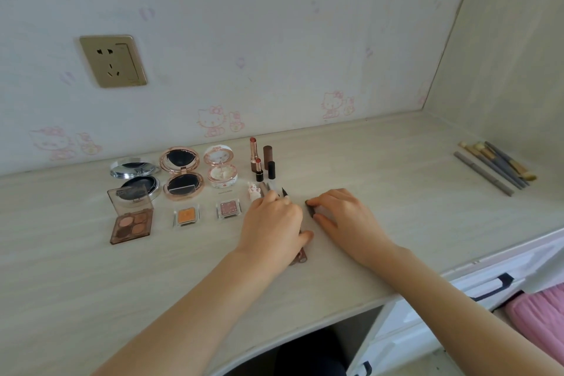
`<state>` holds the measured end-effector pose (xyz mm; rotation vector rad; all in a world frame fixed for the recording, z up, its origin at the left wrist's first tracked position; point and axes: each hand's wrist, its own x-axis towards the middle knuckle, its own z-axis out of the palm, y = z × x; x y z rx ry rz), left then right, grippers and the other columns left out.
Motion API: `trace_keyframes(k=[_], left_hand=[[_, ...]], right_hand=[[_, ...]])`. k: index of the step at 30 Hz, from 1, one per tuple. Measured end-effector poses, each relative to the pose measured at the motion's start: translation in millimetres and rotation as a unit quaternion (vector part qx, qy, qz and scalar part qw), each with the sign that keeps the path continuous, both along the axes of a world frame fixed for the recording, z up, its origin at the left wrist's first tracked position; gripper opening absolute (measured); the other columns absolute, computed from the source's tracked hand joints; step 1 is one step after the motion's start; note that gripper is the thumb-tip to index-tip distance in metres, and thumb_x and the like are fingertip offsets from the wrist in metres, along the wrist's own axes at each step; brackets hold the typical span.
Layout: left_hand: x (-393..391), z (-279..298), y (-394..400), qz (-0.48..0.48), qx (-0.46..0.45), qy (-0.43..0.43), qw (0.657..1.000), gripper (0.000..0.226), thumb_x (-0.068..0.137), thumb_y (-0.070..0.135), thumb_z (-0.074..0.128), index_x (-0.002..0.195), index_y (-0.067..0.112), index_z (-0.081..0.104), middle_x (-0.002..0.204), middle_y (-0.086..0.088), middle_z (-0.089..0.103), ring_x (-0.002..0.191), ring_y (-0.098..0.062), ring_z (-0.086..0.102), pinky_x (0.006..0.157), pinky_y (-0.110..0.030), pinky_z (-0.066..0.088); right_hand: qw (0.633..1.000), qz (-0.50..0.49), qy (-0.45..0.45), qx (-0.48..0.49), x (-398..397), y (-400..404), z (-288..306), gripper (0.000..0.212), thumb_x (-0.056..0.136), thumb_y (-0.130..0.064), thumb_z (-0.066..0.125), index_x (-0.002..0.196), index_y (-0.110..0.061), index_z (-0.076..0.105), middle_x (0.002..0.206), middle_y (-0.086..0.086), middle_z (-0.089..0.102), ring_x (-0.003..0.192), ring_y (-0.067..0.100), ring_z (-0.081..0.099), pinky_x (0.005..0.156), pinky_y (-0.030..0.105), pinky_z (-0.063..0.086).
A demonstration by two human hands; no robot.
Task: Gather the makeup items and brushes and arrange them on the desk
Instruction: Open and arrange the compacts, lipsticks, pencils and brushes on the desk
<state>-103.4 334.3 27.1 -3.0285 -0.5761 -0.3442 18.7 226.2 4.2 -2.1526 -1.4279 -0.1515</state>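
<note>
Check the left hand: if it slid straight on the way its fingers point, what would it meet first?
Probably the upright black-capped tube just beyond the left hand, then the lipsticks; depth is unclear.

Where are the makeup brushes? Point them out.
The makeup brushes lie bundled on the desk's far right, near the side wall, well apart from the right hand.

Single head-worn wide-angle view, looking forward and down, close over desk (381, 162), facing wall (274, 24)
</note>
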Motion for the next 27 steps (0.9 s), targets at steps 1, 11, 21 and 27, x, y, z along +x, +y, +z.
trace_keyframes(k=[1, 11, 21, 27], left_hand=[[0.8, 0.8, 0.9, 0.008, 0.003, -0.001, 1.0, 0.039, 0.085, 0.049, 0.055, 0.105, 0.017, 0.065, 0.105, 0.002, 0.064, 0.11, -0.021, 0.048, 0.09, -0.032, 0.038], [3.0, 1.9, 5.1, 0.035, -0.006, -0.034, 0.999, 0.027, 0.086, 0.04, 0.048, 0.088, 0.018, 0.063, 0.089, 0.001, 0.064, 0.101, -0.022, 0.051, 0.078, -0.031, 0.037], [5.1, 5.1, 8.5, 0.024, -0.036, -0.074, 0.996, 0.032, 0.088, 0.048, 0.053, 0.086, 0.018, 0.065, 0.089, 0.003, 0.064, 0.101, -0.018, 0.05, 0.073, -0.029, 0.036], [24.6, 7.0, 5.6, -0.009, -0.047, -0.1, 0.994, 0.026, 0.09, 0.033, 0.051, 0.103, 0.016, 0.066, 0.101, 0.003, 0.067, 0.106, -0.019, 0.051, 0.08, -0.037, 0.049]], right_hand=[[1.0, 0.003, 0.003, -0.003, -0.5, 4.2, 0.2, 0.025, 0.094, -0.014, 0.055, 0.115, -0.012, 0.067, 0.111, 0.002, 0.066, 0.112, 0.02, 0.052, 0.087, 0.031, 0.045], [0.999, 0.024, 0.025, -0.008, -1.9, 21.8, -1.5, 0.025, 0.092, -0.015, 0.056, 0.115, -0.014, 0.066, 0.11, 0.001, 0.065, 0.114, 0.018, 0.05, 0.089, 0.032, 0.044], [1.0, 0.005, -0.005, -0.012, 8.3, 5.4, -1.6, 0.029, 0.093, -0.023, 0.057, 0.121, -0.015, 0.063, 0.121, 0.001, 0.062, 0.122, 0.015, 0.048, 0.092, 0.024, 0.041], [0.998, -0.047, -0.031, -0.037, 30.3, -28.0, 4.8, 0.032, 0.095, -0.03, 0.052, 0.127, -0.024, 0.058, 0.135, 0.0, 0.053, 0.133, 0.013, 0.039, 0.1, 0.035, 0.044]])
